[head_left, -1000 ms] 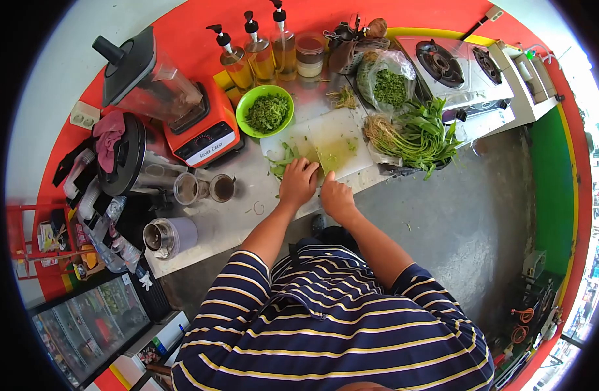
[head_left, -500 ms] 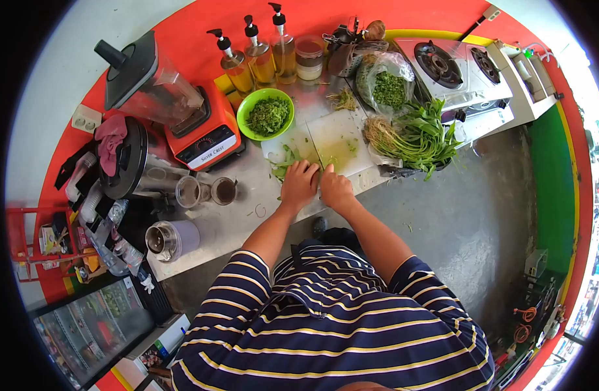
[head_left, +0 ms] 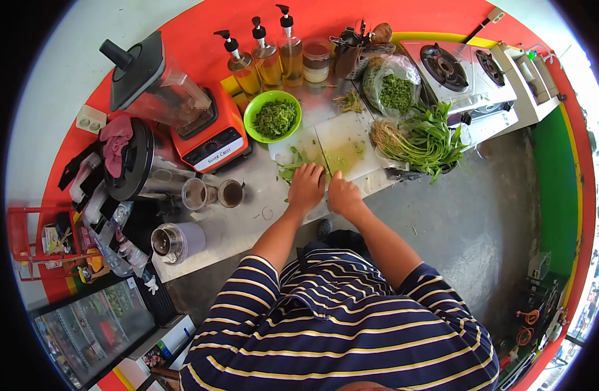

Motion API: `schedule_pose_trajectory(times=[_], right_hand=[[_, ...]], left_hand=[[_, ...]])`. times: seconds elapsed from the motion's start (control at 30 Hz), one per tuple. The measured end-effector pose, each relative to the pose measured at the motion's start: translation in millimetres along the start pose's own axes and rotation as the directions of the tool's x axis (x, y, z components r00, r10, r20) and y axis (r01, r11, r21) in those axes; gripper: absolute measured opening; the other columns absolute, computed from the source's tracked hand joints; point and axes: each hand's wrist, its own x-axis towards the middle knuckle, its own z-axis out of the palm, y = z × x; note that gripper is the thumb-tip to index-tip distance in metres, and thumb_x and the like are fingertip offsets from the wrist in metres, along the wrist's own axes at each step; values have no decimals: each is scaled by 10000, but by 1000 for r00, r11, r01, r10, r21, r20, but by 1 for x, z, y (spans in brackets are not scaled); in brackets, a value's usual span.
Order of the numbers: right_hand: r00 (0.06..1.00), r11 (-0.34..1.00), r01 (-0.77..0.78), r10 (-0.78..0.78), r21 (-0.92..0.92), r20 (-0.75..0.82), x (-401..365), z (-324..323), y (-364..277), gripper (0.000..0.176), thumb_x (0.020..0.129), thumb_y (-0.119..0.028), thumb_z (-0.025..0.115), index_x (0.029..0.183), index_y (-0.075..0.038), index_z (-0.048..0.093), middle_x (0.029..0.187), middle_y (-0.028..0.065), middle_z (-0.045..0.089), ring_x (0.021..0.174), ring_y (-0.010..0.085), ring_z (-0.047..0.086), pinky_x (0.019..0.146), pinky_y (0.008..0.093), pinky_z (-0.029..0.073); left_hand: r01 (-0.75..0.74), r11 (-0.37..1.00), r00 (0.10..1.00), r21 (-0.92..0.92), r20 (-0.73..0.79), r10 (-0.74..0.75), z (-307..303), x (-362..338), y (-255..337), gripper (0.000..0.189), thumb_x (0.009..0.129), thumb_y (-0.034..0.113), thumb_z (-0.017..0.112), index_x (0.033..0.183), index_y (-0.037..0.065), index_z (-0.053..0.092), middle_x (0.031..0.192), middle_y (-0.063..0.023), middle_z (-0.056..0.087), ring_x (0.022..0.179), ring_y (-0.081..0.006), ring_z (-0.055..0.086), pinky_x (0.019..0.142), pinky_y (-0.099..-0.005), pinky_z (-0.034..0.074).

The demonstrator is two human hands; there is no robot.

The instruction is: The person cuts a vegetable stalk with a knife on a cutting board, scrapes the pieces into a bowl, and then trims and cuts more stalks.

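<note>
A white cutting board (head_left: 351,143) lies on the metal counter, wet and dotted with green scraps. My right hand (head_left: 344,195) is closed round the handle of a knife (head_left: 321,147), whose thin blade points away from me across the board. Just left of the blade, my left hand (head_left: 306,187) presses down with bent fingers on leafy greens (head_left: 292,165). Its fingertips are close to the knife, and part of the greens is hidden under them. Beyond the board stands a lime-green bowl (head_left: 252,124) filled with chopped greens (head_left: 276,118).
Right of the board lies a bunch of rooted greens (head_left: 430,140), near a plastic bag of chopped greens (head_left: 396,92). A red blender (head_left: 211,140), oil pump bottles (head_left: 267,62) and glass cups (head_left: 196,193) stand leftward. A gas stove (head_left: 456,72) is at the back right.
The whole view has shifted slightly. Both hands stay at the board, the left on the greens and the right on the knife, with only a small movement between them.
</note>
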Motion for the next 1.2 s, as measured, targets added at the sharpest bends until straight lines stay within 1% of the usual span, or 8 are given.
schedule_pose_trajectory(times=[0.37,0.57,0.63,0.73,0.87,0.97,1.03,1.2], right_hand=[[1000,1000,-1,1,20,2,0,-3,0,336,849,-76,631,1087,51,431,874,236,711,864,397,724,753,445,595],[998,999,-28,27,21,49,3,4,-2,310,851,-77,624,1068,35,433,934,256,705,897,390,722,769,442,591],[998,999,36,-35,-22,48,8,-9,-1,335,855,-90,627,1090,41,429,955,259,703,904,391,721,773,440,592],[997,1000,-14,13,17,73,0,-8,-2,340,854,-92,631,1092,40,428,953,257,704,899,399,720,767,440,593],[997,998,-19,23,-53,72,-8,8,-5,333,854,-87,626,1090,41,429,961,259,705,918,410,715,789,453,587],[1000,999,25,-25,-39,0,3,6,-3,323,850,-95,636,1077,61,467,898,207,715,849,345,737,712,392,606],[997,1000,-2,-1,31,77,4,-11,-5,349,852,-81,630,1098,54,423,953,270,701,938,409,712,798,463,587],[996,1000,-27,26,6,80,-10,2,-6,341,850,-79,628,1089,55,425,939,273,699,930,404,713,793,465,585]], left_hand=[[13,1000,1000,-14,18,-13,3,0,-1,87,899,132,593,942,57,599,918,-105,580,924,-315,539,816,-430,427],[-2,1000,1000,-18,-3,2,4,-1,-2,79,901,129,592,932,55,593,909,-105,579,913,-314,538,811,-431,425],[-2,1000,1000,-17,2,2,5,-1,-3,79,897,125,589,929,52,591,907,-107,581,908,-318,538,804,-434,423],[3,1000,1000,-1,7,-3,4,-1,-2,81,897,125,586,928,50,592,909,-109,583,912,-320,539,807,-436,422],[18,999,1000,-34,-8,-18,4,0,-2,79,895,124,591,923,51,594,911,-109,585,914,-320,541,807,-437,423],[-9,1000,1000,-23,-1,9,6,-1,-4,76,891,121,597,921,52,595,911,-109,585,911,-318,542,804,-435,424],[-9,1000,1000,-3,-3,9,7,-2,-4,72,892,117,593,921,51,595,913,-109,587,910,-317,543,800,-433,425],[-10,1000,1000,-3,-19,10,6,0,-3,78,896,116,589,935,49,600,915,-109,587,914,-316,543,807,-432,425]])
